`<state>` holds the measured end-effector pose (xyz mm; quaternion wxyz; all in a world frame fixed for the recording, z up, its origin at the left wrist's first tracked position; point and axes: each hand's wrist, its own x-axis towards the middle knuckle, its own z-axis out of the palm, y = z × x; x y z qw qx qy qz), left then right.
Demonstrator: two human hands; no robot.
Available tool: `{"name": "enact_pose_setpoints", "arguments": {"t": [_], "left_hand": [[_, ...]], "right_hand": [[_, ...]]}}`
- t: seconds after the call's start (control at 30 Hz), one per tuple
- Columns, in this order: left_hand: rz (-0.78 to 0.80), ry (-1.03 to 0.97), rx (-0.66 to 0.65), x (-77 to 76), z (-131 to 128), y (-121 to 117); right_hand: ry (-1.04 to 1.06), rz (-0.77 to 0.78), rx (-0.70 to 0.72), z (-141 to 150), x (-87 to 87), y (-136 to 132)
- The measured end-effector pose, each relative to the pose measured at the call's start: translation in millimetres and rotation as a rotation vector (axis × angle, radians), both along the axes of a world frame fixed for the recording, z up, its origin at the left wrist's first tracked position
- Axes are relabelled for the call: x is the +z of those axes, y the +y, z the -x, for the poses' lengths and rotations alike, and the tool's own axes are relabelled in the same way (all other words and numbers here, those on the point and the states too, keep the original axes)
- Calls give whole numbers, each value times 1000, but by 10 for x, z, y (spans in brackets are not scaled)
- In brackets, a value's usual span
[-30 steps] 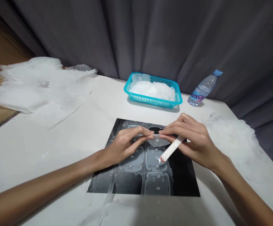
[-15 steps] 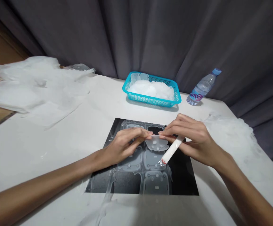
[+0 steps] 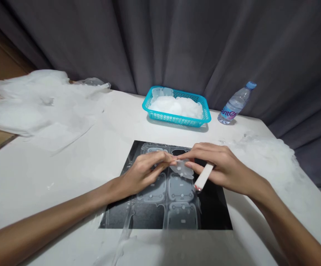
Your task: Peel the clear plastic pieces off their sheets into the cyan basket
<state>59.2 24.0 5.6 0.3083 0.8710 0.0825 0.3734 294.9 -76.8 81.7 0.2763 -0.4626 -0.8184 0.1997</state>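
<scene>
My left hand (image 3: 149,168) pinches the edge of a small translucent, rubbery-looking piece (image 3: 183,170) between thumb and fingertips. On the other side, my right hand (image 3: 218,162) has its index fingertip at the piece's top edge and its thumb at the right side. A white flat stick tool (image 3: 204,177) with a reddish, clear-wrapped end is gripped in my right hand, pointing down towards me. Beneath both hands lies a translucent moulded sheet (image 3: 181,188) with several rounded panels and some cut-out gaps, on a black mat (image 3: 215,210).
A blue basket (image 3: 177,119) of white translucent pieces stands at the back, beside a water bottle (image 3: 235,105). Stacked translucent sheets (image 3: 44,107) lie at left, near cardboard (image 3: 2,59). Another translucent heap (image 3: 268,166) is at right. A grey curtain (image 3: 177,40) hangs behind.
My right index finger has moved left towards my left fingertips and its thumb has come apart from it. The small piece now tilts down to the right. The stick tool's tip has shifted right.
</scene>
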Motion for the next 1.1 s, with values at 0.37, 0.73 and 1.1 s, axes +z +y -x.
{"name": "enact_pose_setpoints", "arguments": {"t": [0.37, 0.73, 1.1], "left_hand": [[-11, 13, 19, -48, 13, 11], [13, 16, 27, -20, 6, 1], [-17, -11, 47, -25, -20, -14]], "right_hand": [[21, -51, -56, -15, 0, 10], [8, -136, -46, -3, -26, 21], [-17, -158, -58, 13, -42, 2]]}}
